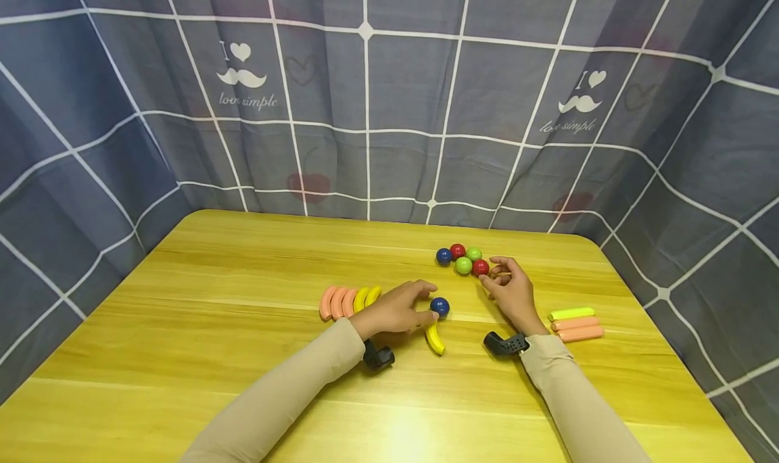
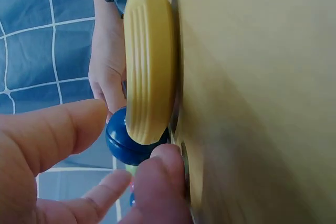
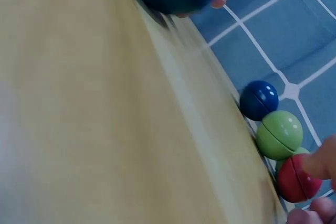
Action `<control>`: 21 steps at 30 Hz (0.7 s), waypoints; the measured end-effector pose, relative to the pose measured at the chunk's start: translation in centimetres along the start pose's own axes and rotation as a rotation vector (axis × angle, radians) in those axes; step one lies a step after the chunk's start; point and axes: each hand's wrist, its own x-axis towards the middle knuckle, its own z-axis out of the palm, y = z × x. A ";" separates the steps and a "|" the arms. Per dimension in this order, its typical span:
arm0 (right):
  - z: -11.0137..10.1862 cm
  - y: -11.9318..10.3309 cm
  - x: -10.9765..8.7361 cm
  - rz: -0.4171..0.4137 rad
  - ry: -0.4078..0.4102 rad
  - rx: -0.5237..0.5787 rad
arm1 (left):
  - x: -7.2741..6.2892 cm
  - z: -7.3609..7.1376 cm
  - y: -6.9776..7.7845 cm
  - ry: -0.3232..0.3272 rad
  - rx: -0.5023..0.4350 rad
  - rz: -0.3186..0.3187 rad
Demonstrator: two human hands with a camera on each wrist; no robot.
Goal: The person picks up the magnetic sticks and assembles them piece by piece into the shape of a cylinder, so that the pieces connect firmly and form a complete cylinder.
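Observation:
My left hand [image 1: 398, 306] is spread around a loose blue ball [image 1: 439, 307], its thumb by the top of a yellow curved, banana-like piece [image 1: 435, 339]. In the left wrist view the grooved yellow piece [image 2: 149, 66] stands in front of the blue ball [image 2: 122, 142], with gaps between the fingers. My right hand [image 1: 514, 297] is beside a red ball [image 1: 481, 267] at the near right of a ball cluster. Its fingertips are at that red ball [image 3: 297, 179] in the right wrist view, apparently not gripping it.
The cluster also has a blue ball [image 1: 443, 256], another red ball [image 1: 458, 251] and green balls [image 1: 464, 265]. A row of pink curved pieces [image 1: 337, 303] and yellow ones [image 1: 368, 296] lies left. Yellow and pink sticks [image 1: 577, 323] lie right. A curtain [image 1: 402, 98] surrounds the table [image 1: 243, 260].

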 end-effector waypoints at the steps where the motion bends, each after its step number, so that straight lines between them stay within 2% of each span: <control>1: -0.1 0.1 0.2 0.007 -0.019 -0.027 | 0.2 0.0 0.1 -0.001 0.006 0.008; 5: -0.3 0.4 0.7 0.016 -0.058 -0.118 | 0.9 0.2 0.3 -0.024 0.021 0.036; 10: -0.2 0.4 1.0 -0.010 -0.058 -0.196 | 1.2 0.4 0.4 -0.052 0.076 0.059; 18: -0.2 0.3 1.1 0.003 -0.061 -0.202 | 0.9 0.7 0.3 -0.016 0.085 0.045; 21: -0.2 0.3 1.0 0.015 -0.056 -0.199 | 0.6 0.8 0.3 -0.007 0.042 0.022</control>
